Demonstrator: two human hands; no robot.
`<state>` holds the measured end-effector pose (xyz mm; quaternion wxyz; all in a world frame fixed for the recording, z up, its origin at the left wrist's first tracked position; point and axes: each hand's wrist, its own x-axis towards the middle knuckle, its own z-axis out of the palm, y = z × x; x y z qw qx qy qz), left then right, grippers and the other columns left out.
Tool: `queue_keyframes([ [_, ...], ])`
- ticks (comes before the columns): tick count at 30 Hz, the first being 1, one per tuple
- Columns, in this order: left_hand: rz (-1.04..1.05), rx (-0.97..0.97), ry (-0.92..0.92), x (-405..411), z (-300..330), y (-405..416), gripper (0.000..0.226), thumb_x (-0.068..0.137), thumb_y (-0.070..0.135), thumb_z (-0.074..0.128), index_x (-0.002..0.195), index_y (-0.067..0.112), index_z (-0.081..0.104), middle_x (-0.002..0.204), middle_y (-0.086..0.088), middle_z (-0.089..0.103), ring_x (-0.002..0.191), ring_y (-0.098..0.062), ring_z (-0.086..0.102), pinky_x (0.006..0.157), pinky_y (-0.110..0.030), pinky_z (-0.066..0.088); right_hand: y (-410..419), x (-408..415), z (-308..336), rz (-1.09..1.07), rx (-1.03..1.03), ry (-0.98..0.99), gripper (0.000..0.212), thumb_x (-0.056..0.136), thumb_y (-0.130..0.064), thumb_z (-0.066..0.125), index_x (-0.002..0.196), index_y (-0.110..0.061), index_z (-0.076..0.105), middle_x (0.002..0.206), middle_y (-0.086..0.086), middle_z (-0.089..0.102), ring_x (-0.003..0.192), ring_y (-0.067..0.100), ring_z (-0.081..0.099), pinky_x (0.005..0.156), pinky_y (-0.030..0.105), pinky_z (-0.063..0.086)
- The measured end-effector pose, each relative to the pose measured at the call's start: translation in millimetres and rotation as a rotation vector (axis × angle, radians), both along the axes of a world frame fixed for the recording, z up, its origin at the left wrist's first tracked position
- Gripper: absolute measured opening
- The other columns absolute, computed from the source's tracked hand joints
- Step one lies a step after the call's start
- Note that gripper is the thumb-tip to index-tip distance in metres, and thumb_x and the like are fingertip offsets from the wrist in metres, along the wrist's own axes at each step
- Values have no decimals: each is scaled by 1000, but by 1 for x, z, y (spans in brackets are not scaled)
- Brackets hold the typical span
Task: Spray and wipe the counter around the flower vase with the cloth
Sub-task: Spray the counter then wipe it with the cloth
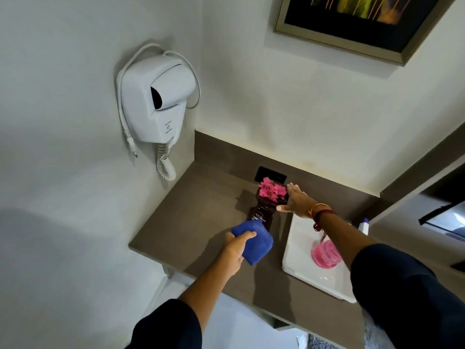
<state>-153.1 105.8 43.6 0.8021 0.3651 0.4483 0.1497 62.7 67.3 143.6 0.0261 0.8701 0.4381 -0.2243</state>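
A dark glossy vase (pixel 261 210) with pink flowers (pixel 272 190) stands on the brown counter (pixel 201 210) near the back wall. My left hand (pixel 235 253) is shut on a folded blue cloth (pixel 254 241), held just in front of the vase's base. My right hand (pixel 297 200) reaches in from the right, fingers spread, touching the right side of the vase's top beside the flowers. A spray bottle (pixel 327 254) with pink liquid and a white-purple head stands on the white sink, partly hidden behind my right forearm.
A white sink (pixel 299 248) takes up the counter's right part. A white wall-mounted hair dryer (pixel 157 99) with a coiled cord hangs at the left. A black socket (pixel 270 173) sits in the backsplash behind the vase. A framed picture (pixel 357 23) hangs above.
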Motion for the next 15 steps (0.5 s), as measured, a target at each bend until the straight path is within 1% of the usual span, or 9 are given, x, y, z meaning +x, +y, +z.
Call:
queue_keyframes([
  [3,33,11,38,13,-9,8,46,96,13,58,137,1,44,134,-18,57,121,-32,57,104,-50,47,2,2,3,6,10,15,102,89,-48,63,157,-1,2,167,16,5,155,30,2,125,46,10],
  [5,101,39,72,23,-12,11,45,97,13,58,139,3,44,136,-20,56,122,-33,56,106,-50,45,2,0,6,4,24,18,101,88,-46,66,157,-2,6,166,16,10,154,32,9,124,46,15],
  [7,193,47,102,34,-14,10,43,97,15,59,135,3,47,134,-20,58,118,-34,58,102,-47,47,4,0,8,-16,38,32,97,86,-43,69,156,-3,14,162,18,21,150,36,22,120,46,25],
  [9,316,81,102,46,-10,6,39,96,17,61,130,3,52,127,-18,63,107,-29,62,90,-38,50,6,-2,10,-28,57,40,86,84,-38,73,150,-4,29,149,20,38,139,38,39,113,46,38],
  [10,389,117,93,54,-7,4,38,96,18,61,130,4,54,124,-17,64,101,-25,63,85,-35,49,7,-1,11,-29,62,38,81,83,-37,74,146,-5,35,143,19,44,133,38,45,110,46,42],
  [11,452,159,75,63,-6,1,38,96,18,60,132,5,53,124,-16,65,101,-24,63,84,-33,48,8,0,10,-33,67,38,77,82,-35,75,143,-5,38,139,19,47,130,38,47,108,45,44],
  [13,547,220,32,83,-3,-12,40,98,13,57,136,8,49,125,-16,64,107,-24,63,86,-30,48,9,1,9,-41,74,36,75,82,-33,77,141,-5,41,136,19,50,127,37,50,106,44,45],
  [15,542,287,9,105,0,-29,47,97,5,55,142,8,42,132,-17,59,117,-26,60,94,-33,49,11,3,6,-47,81,29,75,81,-33,78,140,-5,42,134,19,52,124,36,52,104,43,47],
])
